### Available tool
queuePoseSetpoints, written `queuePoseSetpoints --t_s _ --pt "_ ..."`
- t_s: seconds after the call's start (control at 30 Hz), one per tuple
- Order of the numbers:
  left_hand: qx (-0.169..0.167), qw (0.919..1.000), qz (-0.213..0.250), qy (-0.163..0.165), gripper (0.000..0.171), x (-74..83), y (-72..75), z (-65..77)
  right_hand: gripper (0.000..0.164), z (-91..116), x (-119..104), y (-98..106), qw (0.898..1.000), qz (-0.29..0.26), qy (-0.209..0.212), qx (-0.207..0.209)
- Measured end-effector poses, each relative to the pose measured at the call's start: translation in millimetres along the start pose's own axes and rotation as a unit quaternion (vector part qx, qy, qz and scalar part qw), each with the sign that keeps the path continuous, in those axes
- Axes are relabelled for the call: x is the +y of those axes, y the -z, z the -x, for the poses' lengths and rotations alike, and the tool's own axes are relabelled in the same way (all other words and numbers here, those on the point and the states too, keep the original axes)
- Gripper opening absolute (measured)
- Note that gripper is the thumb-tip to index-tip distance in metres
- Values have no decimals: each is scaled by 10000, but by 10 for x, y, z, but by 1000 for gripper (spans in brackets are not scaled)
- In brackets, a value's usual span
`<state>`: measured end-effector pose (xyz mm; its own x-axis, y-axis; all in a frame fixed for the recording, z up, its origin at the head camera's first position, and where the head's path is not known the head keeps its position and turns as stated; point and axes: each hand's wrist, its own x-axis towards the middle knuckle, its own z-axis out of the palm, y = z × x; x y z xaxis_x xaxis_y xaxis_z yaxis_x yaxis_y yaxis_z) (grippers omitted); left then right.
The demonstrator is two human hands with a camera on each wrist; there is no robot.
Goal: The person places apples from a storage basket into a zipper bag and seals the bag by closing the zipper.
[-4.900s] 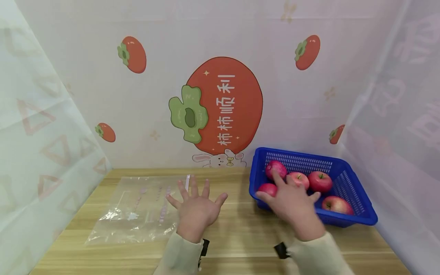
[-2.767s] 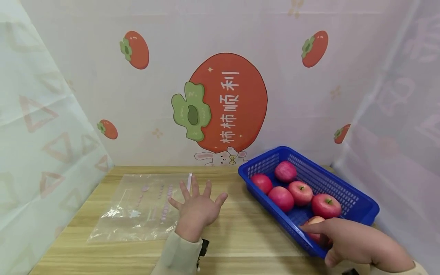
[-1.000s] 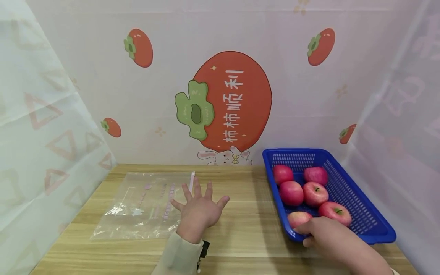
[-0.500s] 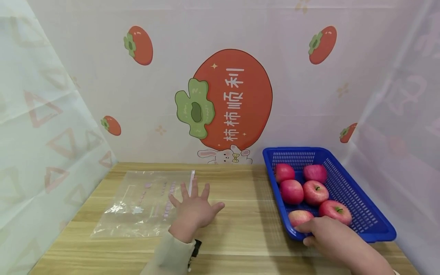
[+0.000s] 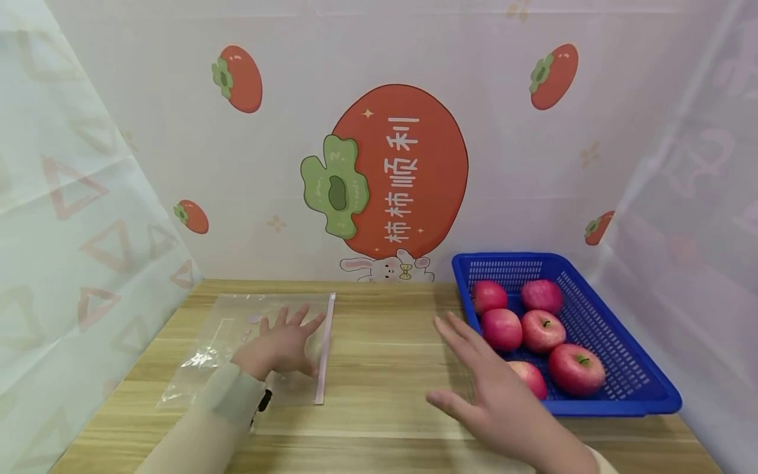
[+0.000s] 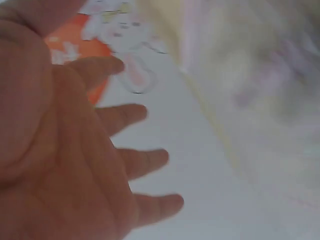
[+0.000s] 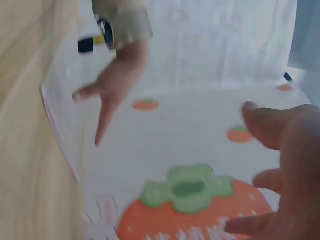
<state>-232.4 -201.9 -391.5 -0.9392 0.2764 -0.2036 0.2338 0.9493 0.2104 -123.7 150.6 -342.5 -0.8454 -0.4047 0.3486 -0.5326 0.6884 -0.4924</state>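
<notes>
A clear zip bag (image 5: 198,362) with a pale pink zip strip lies flat on the left of the table. Over its right part my left hand (image 5: 281,345) is spread, palm down and holding nothing; in the left wrist view its palm and straight fingers (image 6: 145,162) show, with the blurred bag to the right. My right hand (image 5: 497,401) is held just left of a blue basket (image 5: 636,375), thumb apart from the other fingers, nothing in it. Several red apples (image 5: 577,370) sit in the basket; my right hand partly covers the nearest apple (image 5: 530,380).
The wooden table (image 5: 379,421) stretches between bag and basket. A white printed cloth (image 5: 503,197) with persimmon pictures rises at the back, and further cloth sides stand at left and right. The basket stands near the back and right cloth.
The basket was turned and its near apples shifted earlier. In the last half second my right hand let go of the basket's front rim and moved left; my left hand moved left over the bag.
</notes>
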Motion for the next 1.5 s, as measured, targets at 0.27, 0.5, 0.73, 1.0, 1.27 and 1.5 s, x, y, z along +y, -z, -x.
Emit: queuePoseSetpoints --t_s 0.27,0.5,0.73,1.0,1.27,1.5 --pt "-294 9993 123 -195 107 -256 -160 -250 92 -386 -158 -562 9787 -1551 -1165 -677" --pt "-299 9981 405 -342 98 -383 -262 -424 91 -681 -89 -929 9465 -2414 -1934 -920" --pt "-470 9959 744 -192 92 -397 -312 -499 96 -854 11 -1118 9286 -2743 -2282 -1019" --pt "-486 9970 598 -109 88 -315 -333 -496 95 -925 18 -1210 9224 -2772 -2467 -1068" --pt "-342 9971 677 -108 82 -248 -343 -475 96 -958 21 -1248 9222 -2734 -2517 -1067" --pt "-99 9964 701 -475 67 -116 -360 -411 90 -1003 -11 -1371 9068 -3090 -2611 -1185"
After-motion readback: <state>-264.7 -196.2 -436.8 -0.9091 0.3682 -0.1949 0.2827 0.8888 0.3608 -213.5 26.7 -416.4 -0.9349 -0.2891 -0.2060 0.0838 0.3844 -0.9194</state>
